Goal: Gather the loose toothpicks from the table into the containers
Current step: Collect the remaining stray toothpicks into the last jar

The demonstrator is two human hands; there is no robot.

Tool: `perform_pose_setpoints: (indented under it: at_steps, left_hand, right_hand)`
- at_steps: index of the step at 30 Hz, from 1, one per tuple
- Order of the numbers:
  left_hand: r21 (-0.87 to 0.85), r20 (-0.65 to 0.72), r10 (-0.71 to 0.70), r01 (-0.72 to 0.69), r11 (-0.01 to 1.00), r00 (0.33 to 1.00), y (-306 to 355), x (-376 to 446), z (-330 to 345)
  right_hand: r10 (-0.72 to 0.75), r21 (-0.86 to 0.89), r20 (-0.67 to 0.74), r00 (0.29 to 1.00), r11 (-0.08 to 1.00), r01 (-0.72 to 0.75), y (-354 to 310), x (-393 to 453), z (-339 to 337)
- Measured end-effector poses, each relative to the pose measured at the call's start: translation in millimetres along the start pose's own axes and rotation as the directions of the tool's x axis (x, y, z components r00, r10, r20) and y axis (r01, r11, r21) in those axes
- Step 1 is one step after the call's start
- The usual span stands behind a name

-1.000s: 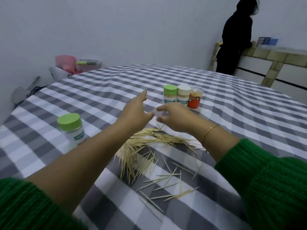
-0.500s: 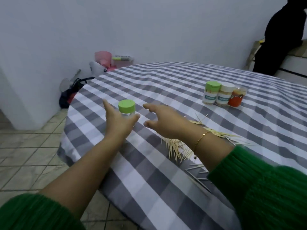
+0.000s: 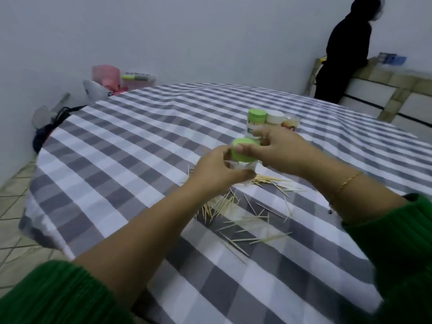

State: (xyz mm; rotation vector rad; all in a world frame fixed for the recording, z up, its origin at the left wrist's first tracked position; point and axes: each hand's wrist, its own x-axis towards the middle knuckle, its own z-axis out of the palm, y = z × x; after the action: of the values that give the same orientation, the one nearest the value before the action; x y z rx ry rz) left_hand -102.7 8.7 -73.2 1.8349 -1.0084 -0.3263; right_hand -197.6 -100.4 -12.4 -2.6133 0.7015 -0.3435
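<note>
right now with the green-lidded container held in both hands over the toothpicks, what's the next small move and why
Probably take the green lid off. The left hand grips the clear container from below while the right hand pinches the lid, which appears to be still on. The loose toothpicks lie on the checked tablecloth beneath, and none can go in until it opens.
</note>
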Motion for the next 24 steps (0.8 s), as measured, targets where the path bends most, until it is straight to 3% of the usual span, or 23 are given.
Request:
perform_pose_setpoints:
  at_steps: [3,6,13,18,21,22,24]
  left_hand:
    - [0.010,0.059,0.008,-0.009,1.000,0.998,14,4,33]
    - [0.028,0.085,0.030,-0.032,0.999,0.996,19,9,55]
    - [0.120,0.048,0.067,-0.073,0.990,0.997,6,8,68]
    - [0.028,0.115,0.071,-0.074,0.997,0.991,-7,11,72]
    - [0.009,0.158,0.066,-0.069,0.998,0.985,-10,13,72]
    - [0.016,0.155,0.073,-0.077,0.997,0.985,-9,13,72]
    - [0.042,0.141,0.090,-0.096,0.994,0.986,-9,13,70]
  right_hand:
    - [0.063,-0.109,0.009,0.998,0.992,-0.062,23,-12,-10]
    - [0.079,-0.104,-0.032,0.996,0.991,-0.082,45,-22,-13]
    - [-0.068,-0.093,0.054,0.996,0.993,0.073,75,-25,-5]
    - [-0.178,0.062,0.168,0.970,0.984,0.170,79,-20,-4]
    - [-0.186,0.218,0.124,0.975,0.963,0.156,76,-22,1]
    - [-0.151,0.170,0.072,0.986,0.976,0.137,75,-22,5]
    - [-0.101,-0.091,-0.045,0.994,0.991,0.097,75,-20,11]
